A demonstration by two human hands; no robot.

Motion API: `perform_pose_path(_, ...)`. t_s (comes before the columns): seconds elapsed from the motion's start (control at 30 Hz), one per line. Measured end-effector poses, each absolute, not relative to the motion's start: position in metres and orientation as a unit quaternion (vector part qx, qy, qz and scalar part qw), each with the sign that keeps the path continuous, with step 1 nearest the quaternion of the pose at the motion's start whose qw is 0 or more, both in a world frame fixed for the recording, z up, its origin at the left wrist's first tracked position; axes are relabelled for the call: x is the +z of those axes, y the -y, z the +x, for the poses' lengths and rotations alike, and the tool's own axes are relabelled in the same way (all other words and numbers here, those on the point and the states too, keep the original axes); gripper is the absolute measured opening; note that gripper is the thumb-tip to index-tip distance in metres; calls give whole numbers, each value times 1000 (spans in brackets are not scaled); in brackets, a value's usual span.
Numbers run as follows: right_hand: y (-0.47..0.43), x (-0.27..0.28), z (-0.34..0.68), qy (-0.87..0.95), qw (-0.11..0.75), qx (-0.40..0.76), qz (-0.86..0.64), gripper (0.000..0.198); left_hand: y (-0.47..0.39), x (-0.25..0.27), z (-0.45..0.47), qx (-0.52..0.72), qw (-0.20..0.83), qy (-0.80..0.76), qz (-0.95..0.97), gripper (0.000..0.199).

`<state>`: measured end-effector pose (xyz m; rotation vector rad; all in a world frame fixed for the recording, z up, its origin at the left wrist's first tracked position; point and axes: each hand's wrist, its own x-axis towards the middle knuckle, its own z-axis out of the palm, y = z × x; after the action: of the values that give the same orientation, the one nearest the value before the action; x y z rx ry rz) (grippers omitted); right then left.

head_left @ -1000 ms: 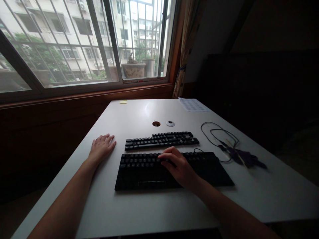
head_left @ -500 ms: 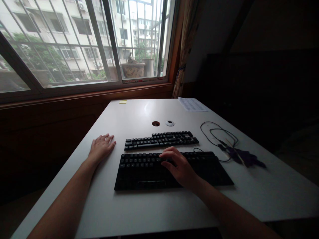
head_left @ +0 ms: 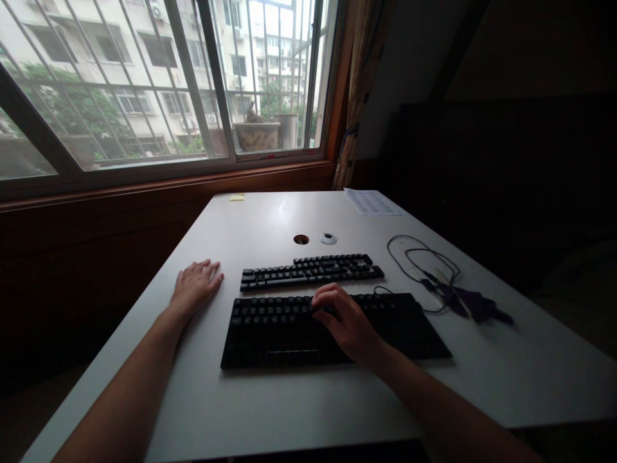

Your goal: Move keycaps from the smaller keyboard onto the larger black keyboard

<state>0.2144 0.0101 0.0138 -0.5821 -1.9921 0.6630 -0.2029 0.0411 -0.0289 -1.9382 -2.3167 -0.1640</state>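
A black keyboard (head_left: 250, 344) lies flat on the white table, with keycaps on its back rows at the left and a bare dark area towards the front. My right hand (head_left: 347, 325) is over the middle of it, thumb and forefinger pinched around a small dark keycap (head_left: 315, 308), mostly hidden by the fingers, at the end of the fitted keys. Behind the keyboard, loose black keycaps (head_left: 274, 273) stand in rows. My left hand (head_left: 196, 284) rests palm down on the table, fingers spread, holding nothing, left of the loose keycaps.
At the right lie a looped black cable (head_left: 414, 239) and a dark purple bundle (head_left: 475, 305) with a thin stick across it. Further back are a round table hole (head_left: 301, 240), its white ring cover (head_left: 328, 239), a printed sheet (head_left: 373, 202) and a yellow note (head_left: 236, 197).
My right hand has shifted very slightly to the right, and its thumb and forefinger are closer together. My left hand stays where it was.
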Motion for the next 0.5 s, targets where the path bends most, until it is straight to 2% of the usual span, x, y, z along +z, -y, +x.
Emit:
perform_pose_path(0.37,-11,13,214,814,462,265,-232,15,-40,-28,-202,-53,58,767,-637,61)
perform_pose_path(0.5,-12,10,213,830,429,257,-247,19,-40,-28,-202,-56,57,766,-637,60)
